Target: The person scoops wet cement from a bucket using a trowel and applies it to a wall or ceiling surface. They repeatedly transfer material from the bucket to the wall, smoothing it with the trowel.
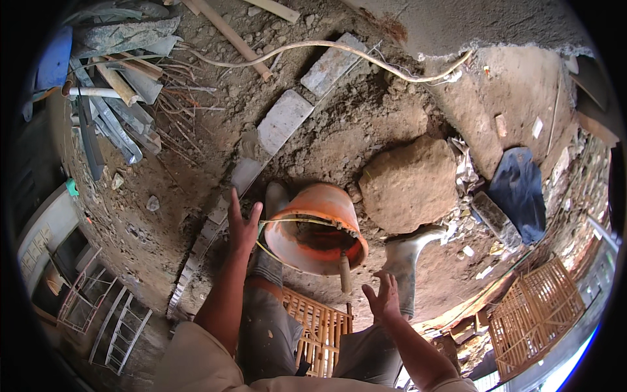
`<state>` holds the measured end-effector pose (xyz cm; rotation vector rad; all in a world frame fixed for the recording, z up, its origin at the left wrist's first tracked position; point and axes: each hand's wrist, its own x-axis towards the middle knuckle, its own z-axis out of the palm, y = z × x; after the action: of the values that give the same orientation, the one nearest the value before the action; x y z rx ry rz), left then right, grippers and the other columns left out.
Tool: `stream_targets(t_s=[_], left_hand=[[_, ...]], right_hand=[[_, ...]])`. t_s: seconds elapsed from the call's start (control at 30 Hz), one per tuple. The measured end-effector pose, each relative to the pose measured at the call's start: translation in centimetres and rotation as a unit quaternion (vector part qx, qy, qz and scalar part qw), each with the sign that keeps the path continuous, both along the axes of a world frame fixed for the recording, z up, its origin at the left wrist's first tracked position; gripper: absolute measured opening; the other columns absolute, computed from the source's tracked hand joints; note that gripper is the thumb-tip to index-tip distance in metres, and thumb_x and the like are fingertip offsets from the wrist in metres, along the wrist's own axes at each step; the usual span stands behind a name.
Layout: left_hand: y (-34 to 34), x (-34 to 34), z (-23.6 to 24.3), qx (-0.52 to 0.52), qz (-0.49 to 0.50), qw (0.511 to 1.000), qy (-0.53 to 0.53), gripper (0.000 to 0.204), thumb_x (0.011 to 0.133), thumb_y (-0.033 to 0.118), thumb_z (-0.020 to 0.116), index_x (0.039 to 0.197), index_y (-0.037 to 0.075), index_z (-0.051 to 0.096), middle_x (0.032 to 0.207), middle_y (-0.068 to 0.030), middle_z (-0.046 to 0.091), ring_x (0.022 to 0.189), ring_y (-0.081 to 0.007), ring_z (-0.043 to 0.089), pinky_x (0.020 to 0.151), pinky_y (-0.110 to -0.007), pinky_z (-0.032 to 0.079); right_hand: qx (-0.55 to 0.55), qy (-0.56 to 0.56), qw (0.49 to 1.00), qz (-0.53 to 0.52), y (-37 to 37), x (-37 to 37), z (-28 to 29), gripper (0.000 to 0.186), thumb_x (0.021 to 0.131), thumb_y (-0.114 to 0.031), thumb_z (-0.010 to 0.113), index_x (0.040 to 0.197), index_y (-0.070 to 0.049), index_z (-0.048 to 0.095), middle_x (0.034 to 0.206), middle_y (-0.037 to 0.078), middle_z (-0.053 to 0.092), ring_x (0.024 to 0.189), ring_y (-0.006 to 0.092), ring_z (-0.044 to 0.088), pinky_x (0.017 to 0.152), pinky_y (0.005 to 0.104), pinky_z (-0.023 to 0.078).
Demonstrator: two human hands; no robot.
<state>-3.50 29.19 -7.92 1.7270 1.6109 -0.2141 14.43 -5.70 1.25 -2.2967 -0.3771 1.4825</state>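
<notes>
An orange bucket (326, 197) smeared with grey stands tilted between my boots, its mouth facing me. A wooden tool handle (345, 272) sticks out over its rim; the rest of that tool is hidden inside. Just left of the bucket is my left hand (243, 227), raised with fingers apart and nothing held. The bucket's thin yellowish bail (277, 257) loops close beside that hand; whether they touch I cannot tell. My right hand (384, 296) hovers to the lower right of the tool handle, fingers spread and holding nothing.
A row of grey blocks (285, 121) runs diagonally beside a taut string. A big stone (410, 184) lies right of the bucket. Metal and wood scraps (124, 98) are piled at upper left. A pale hose (307, 44) crosses the far dirt. Dark cloth (519, 193) lies right.
</notes>
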Motion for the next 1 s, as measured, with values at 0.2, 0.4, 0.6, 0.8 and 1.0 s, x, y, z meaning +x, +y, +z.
stream_targets(t_s=[0.2,0.4,0.6,0.8,1.0], left_hand=[[-7.3,-7.3,1.7,-0.248,0.223,0.942,-0.019,0.085,0.086,0.042,0.071,0.144,-0.003,0.028,0.136,-0.0236,0.048,0.122,-0.0308,0.051,0.102,-0.040,0.040],[-7.2,-7.7,-1.1,-0.176,0.130,0.975,0.038,0.055,0.087,0.040,0.069,0.115,-0.004,0.051,0.108,-0.0226,0.059,0.098,-0.0311,0.060,0.084,-0.042,0.047],[-7.8,-6.2,-0.3,-0.178,0.101,0.979,-0.003,0.040,0.090,0.038,0.065,0.102,0.000,0.062,0.084,-0.0166,0.063,0.080,-0.0301,0.062,0.073,-0.042,0.048],[-9.6,1.4,1.7,-0.102,0.057,0.990,-0.083,0.038,0.094,0.037,0.062,0.100,0.000,0.063,0.078,-0.0180,0.063,0.072,-0.0309,0.059,0.069,-0.040,0.048],[-11.6,5.8,1.5,-0.009,0.134,0.980,-0.145,0.034,0.095,0.034,0.064,0.095,0.000,0.063,0.071,-0.0115,0.060,0.065,-0.0195,0.054,0.062,-0.036,0.044]], right_hand=[[-0.051,0.106,0.993,0.011,2.6,-4.8,-6.1,0.055,0.082,-0.039,0.073,0.116,-0.003,0.050,0.114,0.021,0.060,0.111,0.0379,0.057,0.091,0.0460,0.047],[-0.116,0.122,0.984,0.051,3.9,-6.4,-6.9,0.062,0.079,-0.034,0.073,0.125,-0.002,0.045,0.126,0.024,0.056,0.115,0.0403,0.057,0.094,0.0481,0.047],[-0.144,0.099,0.984,0.044,3.3,-7.6,-7.9,0.080,0.078,-0.029,0.071,0.142,0.000,0.034,0.138,0.027,0.047,0.124,0.0423,0.051,0.102,0.0474,0.044],[-0.208,0.049,0.976,0.051,3.3,-5.9,-7.4,0.078,0.080,-0.031,0.065,0.146,-0.003,0.033,0.142,0.026,0.044,0.125,0.0427,0.049,0.103,0.0480,0.043],[-0.110,0.122,0.979,0.121,1.5,-2.7,-10.0,0.064,0.080,-0.027,0.066,0.137,-0.014,0.042,0.131,0.025,0.053,0.117,0.0404,0.057,0.097,0.0479,0.046]])
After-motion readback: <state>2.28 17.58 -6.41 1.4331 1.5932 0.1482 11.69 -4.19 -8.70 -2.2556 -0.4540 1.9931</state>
